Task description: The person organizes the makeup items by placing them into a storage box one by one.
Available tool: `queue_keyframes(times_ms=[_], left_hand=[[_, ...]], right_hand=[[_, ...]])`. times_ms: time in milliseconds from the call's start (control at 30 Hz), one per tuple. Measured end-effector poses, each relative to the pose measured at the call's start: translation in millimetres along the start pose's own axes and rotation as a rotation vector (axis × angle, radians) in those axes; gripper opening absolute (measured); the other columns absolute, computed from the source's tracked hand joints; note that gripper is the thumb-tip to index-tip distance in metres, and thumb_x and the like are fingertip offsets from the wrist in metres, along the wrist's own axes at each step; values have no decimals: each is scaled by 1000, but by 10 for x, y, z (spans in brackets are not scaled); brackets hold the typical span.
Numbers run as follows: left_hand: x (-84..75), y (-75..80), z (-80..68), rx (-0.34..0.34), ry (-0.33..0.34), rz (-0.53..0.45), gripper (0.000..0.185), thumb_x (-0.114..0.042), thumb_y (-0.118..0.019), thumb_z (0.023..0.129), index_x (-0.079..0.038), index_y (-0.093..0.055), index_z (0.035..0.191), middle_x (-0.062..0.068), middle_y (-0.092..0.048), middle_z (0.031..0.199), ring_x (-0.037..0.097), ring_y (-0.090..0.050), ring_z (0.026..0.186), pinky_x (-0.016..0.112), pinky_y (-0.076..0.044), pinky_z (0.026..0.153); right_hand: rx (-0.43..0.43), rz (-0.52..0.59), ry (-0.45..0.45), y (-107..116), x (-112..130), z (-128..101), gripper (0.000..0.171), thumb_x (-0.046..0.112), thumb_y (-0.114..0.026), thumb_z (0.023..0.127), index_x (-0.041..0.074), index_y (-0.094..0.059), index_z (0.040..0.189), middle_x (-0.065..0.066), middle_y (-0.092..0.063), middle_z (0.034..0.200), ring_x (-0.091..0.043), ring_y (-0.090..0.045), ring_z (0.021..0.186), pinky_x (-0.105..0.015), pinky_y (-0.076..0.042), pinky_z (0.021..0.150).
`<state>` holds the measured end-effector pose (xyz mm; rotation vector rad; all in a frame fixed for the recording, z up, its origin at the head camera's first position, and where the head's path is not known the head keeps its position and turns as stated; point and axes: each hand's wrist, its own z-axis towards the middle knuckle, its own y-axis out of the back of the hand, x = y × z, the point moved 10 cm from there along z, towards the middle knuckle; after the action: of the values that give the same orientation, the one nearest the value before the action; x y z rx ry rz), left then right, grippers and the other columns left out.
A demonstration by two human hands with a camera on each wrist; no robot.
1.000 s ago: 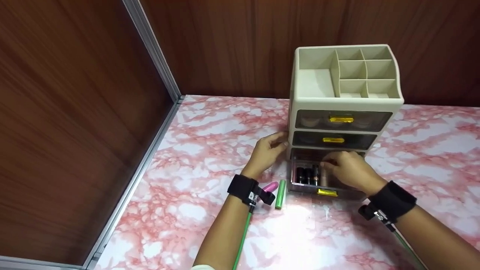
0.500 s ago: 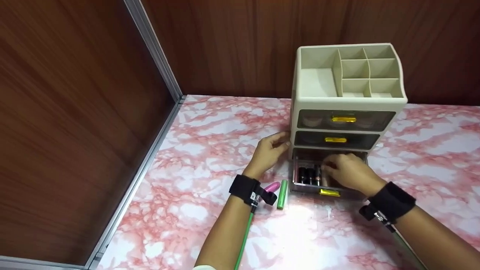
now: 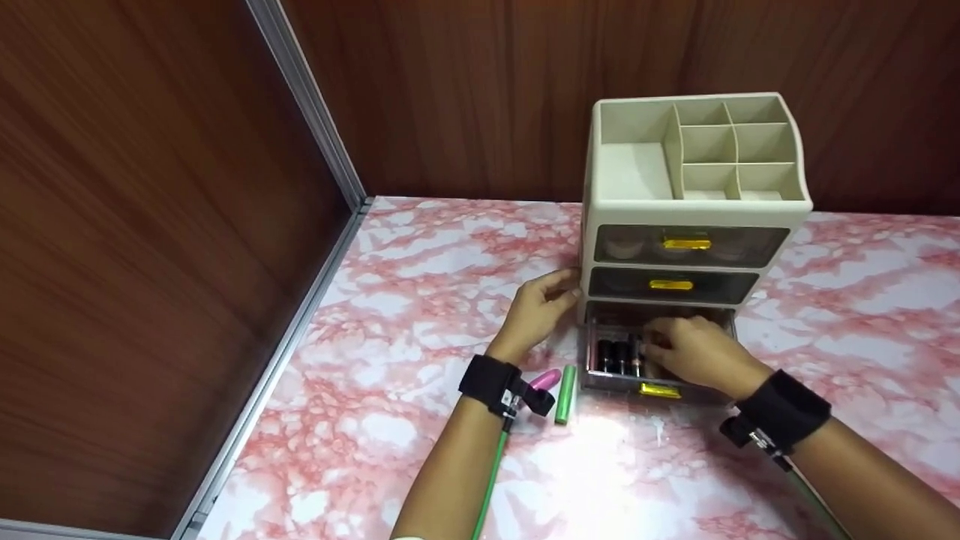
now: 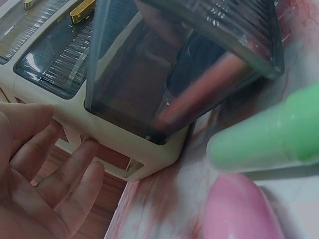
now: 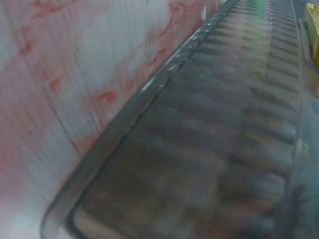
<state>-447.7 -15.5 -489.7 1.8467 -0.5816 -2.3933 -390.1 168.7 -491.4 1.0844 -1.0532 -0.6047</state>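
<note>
A cream cosmetics organizer (image 3: 700, 214) stands at the right, its clear bottom drawer (image 3: 622, 384) pulled out. Several black-capped lipsticks (image 3: 621, 356) lie side by side in that drawer. My right hand (image 3: 697, 351) reaches into it with curled fingers, pinching a brownish cosmetic tube (image 3: 651, 370) beside the lipsticks; the hand covers most of the tube. Against the organizer's left side, my left hand (image 3: 534, 311) rests its loosely bent fingertips, holding nothing. In the left wrist view, its fingers (image 4: 75, 167) meet the cream frame, and a reddish tube (image 4: 209, 89) shows through the drawer wall.
A green tube (image 3: 565, 395) and a pink rounded item (image 3: 546, 379) lie on the marbled tabletop (image 3: 360, 427) left of the drawer. Two upper drawers with yellow handles (image 3: 687, 244) are closed. Dark wood panels (image 3: 465, 97) border the back and left.
My right fingertips have dipped slightly lower into the drawer, and less of the brownish tube shows. My left hand stays against the organizer. The head view has shifted a little.
</note>
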Motion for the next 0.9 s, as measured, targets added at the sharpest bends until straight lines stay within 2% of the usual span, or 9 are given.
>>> queue_keyframes(times_ms=[67,167,333,433,533,600,733,833,900], left_hand=[[3,-6,-8,-2,4,-4,38,-16,-64,95,-6,-60,131,4,-66,122,10,-61,106,20,-47,91],[-3,-4,-11,-9,4,-11,38,-16,-64,95,-6,-60,131,4,-66,121,11,-61,107,21,-47,91],[-68,-2,-16,-15,-8,-32,37,-14,-65,95,-2,-61,129,7,-67,120,13,-61,107,21,-46,92],[-60,-5,-16,-16,-7,-34,37,-14,-65,94,-3,-61,129,6,-66,120,11,-61,106,21,-46,91],[-34,-7,-34,-13,-3,-30,37,-13,-64,95,-3,-60,130,6,-66,120,11,-61,106,21,-47,92],[31,-17,-27,-11,-5,-26,37,-14,-64,95,-4,-61,130,5,-66,121,10,-61,107,21,-47,92],[56,-23,-41,-9,8,-32,37,-14,-64,94,-4,-60,130,4,-66,122,11,-61,108,22,-46,92],[33,-14,-28,-8,0,-36,38,-14,-64,94,-3,-60,131,5,-66,121,13,-61,107,22,-47,93],[-1,-2,-8,-6,-18,-36,38,-13,-64,95,-2,-59,131,9,-65,122,16,-61,109,23,-46,94]], right_hand=[[-9,-8,10,40,15,-23,24,23,-68,91,6,-70,108,3,-65,73,-18,-60,67,-50,-53,68],[-48,-1,26,191,29,-75,30,22,-67,91,3,-67,114,-4,-69,82,-17,-60,64,-49,-54,67],[-137,106,47,544,-75,-224,32,28,-65,95,6,-66,119,-5,-68,84,-10,-53,52,-34,-51,54],[-273,202,75,776,-179,-361,21,23,-68,93,10,-71,109,3,-66,76,-8,-51,53,-24,-46,52],[-481,340,96,991,-335,-540,3,6,-73,88,7,-73,90,5,-62,68,-6,-51,55,-17,-42,51],[-619,554,98,1074,-506,-646,5,-5,-70,85,-3,-68,82,0,-61,64,-7,-50,55,-16,-40,51],[-840,1197,130,1000,-944,-737,4,-14,-57,89,-18,-56,90,-13,-56,67,-17,-52,60,-21,-45,55],[-915,1564,136,785,-1222,-694,12,-8,-55,94,-17,-54,102,-19,-58,78,-24,-56,70,-27,-50,62],[-887,1715,100,614,-1347,-632,17,-1,-55,97,-14,-55,110,-20,-62,87,-26,-59,79,-31,-53,65]])
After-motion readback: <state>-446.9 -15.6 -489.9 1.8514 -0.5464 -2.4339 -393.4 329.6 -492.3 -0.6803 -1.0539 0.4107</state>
